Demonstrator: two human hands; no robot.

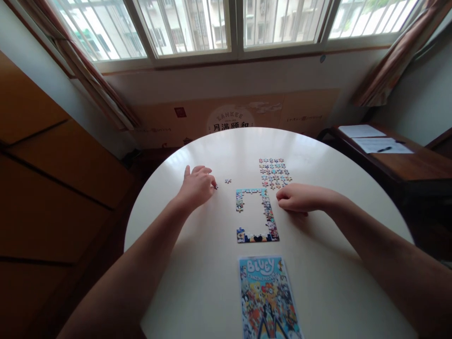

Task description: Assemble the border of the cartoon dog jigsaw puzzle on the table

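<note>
Between the thumb and a finger of my left hand (198, 186) is a small puzzle piece (216, 187), just above the white table. My right hand (298, 197) is closed beside the upper right side of a partly built puzzle frame (271, 225); whether its fingers hold anything is hidden. The frame has a bare middle and a gap in its left side. A loose piece (228, 181) lies above the frame's upper left. Rows of loose pieces (273, 172) lie behind the frame, partly near my right hand. A colourful "Bluey" picture sheet (268, 294) lies in front of it.
The round white table (205, 292) fills the centre. Behind it, a printed cardboard panel (296, 110) stands under the barred windows. On the right, papers (381, 145) and a pen lie on a brown desk (409, 165). Wooden cabinets (42, 188) stand at left.
</note>
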